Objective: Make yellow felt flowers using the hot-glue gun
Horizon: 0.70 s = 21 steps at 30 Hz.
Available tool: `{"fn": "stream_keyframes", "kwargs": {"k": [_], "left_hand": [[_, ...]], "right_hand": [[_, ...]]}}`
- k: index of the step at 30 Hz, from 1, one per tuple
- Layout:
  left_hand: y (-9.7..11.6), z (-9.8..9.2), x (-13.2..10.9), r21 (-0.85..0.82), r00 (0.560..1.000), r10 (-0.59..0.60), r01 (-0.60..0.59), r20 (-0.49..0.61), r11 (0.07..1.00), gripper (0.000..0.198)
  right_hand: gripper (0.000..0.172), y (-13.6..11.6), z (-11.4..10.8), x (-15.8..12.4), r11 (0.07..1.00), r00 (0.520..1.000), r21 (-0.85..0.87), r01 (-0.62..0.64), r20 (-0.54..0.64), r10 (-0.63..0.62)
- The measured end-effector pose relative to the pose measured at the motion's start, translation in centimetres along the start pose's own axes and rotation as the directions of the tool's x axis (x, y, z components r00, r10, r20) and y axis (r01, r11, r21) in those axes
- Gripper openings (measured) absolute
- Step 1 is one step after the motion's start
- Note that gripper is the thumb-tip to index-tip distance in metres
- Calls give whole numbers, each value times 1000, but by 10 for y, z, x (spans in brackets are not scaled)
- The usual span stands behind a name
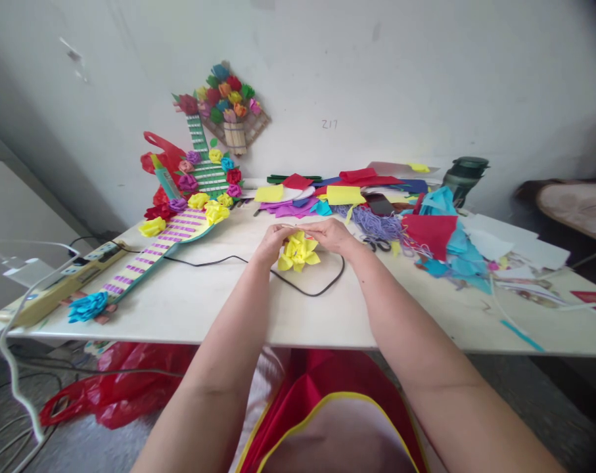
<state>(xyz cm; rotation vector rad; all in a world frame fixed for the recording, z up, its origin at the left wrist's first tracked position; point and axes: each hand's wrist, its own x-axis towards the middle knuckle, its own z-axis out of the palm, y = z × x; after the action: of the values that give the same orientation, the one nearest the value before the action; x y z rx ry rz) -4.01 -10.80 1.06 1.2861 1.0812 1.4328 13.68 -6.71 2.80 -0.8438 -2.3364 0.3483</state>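
Note:
A yellow paper flower (299,252) with pointed petals hangs between my two hands, over the middle of the white table, its open face towards me. My left hand (275,243) is closed at the flower's upper left edge. From the other side my right hand (331,235) reaches its upper edge, fingers closed together behind the petals. Exactly where the fingertips grip is hidden by the flower and the hands. A black cable (310,293) loops across the table below the flower.
At left a striped guitar-shaped craft (147,253) with paper flowers leans beside a power strip (64,286). Coloured paper sheets (344,195), purple yarn (374,222), scissors (376,244) and a dark green bottle (462,180) lie or stand at the back right. Blue scraps (468,253) spread rightward.

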Motion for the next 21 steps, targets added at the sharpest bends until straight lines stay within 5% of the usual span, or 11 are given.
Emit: {"fn": "stream_keyframes", "kwargs": {"k": [21], "left_hand": [[-10,-9,7,30,993,33,-37,111,999,24]], "right_hand": [[23,12,14,8,979,995,195,-56,-65,70]]}}
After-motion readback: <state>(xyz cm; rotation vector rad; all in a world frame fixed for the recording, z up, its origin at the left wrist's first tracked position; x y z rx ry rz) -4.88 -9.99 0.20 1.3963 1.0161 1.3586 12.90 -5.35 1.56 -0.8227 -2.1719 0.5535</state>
